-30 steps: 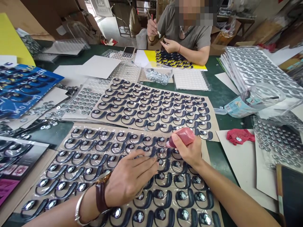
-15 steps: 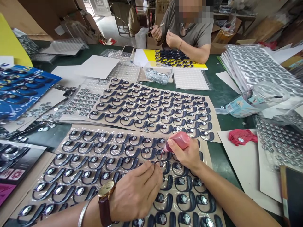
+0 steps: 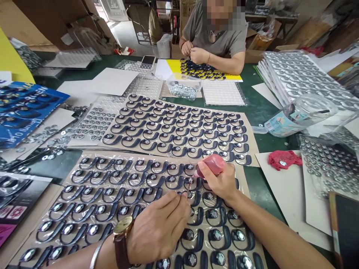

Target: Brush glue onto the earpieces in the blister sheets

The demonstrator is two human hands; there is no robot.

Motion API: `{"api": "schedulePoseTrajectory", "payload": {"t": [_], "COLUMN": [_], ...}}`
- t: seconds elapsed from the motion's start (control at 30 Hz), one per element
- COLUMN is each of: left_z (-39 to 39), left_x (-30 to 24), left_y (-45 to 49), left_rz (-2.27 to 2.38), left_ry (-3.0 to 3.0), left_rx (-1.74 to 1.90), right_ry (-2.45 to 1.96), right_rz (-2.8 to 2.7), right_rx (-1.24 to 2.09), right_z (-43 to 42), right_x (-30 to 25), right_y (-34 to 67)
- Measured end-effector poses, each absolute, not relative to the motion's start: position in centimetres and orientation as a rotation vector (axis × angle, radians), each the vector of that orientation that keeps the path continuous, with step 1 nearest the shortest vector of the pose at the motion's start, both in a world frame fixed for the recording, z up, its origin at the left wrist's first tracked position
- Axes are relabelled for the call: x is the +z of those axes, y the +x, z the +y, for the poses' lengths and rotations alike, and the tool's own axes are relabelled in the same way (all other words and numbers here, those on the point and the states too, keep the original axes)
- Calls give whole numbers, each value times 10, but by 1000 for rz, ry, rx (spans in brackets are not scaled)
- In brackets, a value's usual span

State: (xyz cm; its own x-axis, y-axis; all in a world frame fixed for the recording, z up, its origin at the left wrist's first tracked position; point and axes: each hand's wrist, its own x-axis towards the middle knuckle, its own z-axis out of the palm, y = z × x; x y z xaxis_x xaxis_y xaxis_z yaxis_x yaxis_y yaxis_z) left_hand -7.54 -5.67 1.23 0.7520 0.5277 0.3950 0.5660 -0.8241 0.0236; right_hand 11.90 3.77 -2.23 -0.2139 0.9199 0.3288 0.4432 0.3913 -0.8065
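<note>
Pinching a thin rod (image 3: pixel 189 186), the left hand (image 3: pixel 159 228) is held with its fingertips drawn together above the near tan card (image 3: pixel 242 181). A red squeeze bottle (image 3: pixel 213 164) is gripped by the right hand (image 3: pixel 223 183), its fingers closed around it, the nozzle tilted down near the rod. On the card, dark hook-shaped pieces (image 3: pixel 199 239) with silver studs are laid in rows; a second card (image 3: pixel 252 153), similarly filled, is set just beyond. Both are supported by a green tabletop (image 3: pixel 252 108). Silver studs are heaped in a small clear box (image 3: pixel 185 98); round silver pieces are seen under clear plastic film (image 3: pixel 316 164) at right. A clear tub (image 3: pixel 280 125), blue-labelled, is laid on its side. Across the table a grey-shirted co-worker (image 3: pixel 232 43) is seen, hands together, backed by cartons (image 3: pixel 42 22) and a pale floor (image 3: pixel 123 37).
</note>
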Motion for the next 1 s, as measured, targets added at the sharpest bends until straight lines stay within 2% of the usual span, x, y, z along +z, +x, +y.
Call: {"api": "schedulePoseTrajectory", "payload": {"t": [1.0], "left_z": [-49], "left_x": [22], "left_y": [-79], "left_rz": [-999], "left_ry": [-2931], "left_rx": [-688], "right_ry": [-1223], "right_rz": [-1848], "right_rx": [714], "right_z": [37], "right_x": [-18], "right_y": [123]}}
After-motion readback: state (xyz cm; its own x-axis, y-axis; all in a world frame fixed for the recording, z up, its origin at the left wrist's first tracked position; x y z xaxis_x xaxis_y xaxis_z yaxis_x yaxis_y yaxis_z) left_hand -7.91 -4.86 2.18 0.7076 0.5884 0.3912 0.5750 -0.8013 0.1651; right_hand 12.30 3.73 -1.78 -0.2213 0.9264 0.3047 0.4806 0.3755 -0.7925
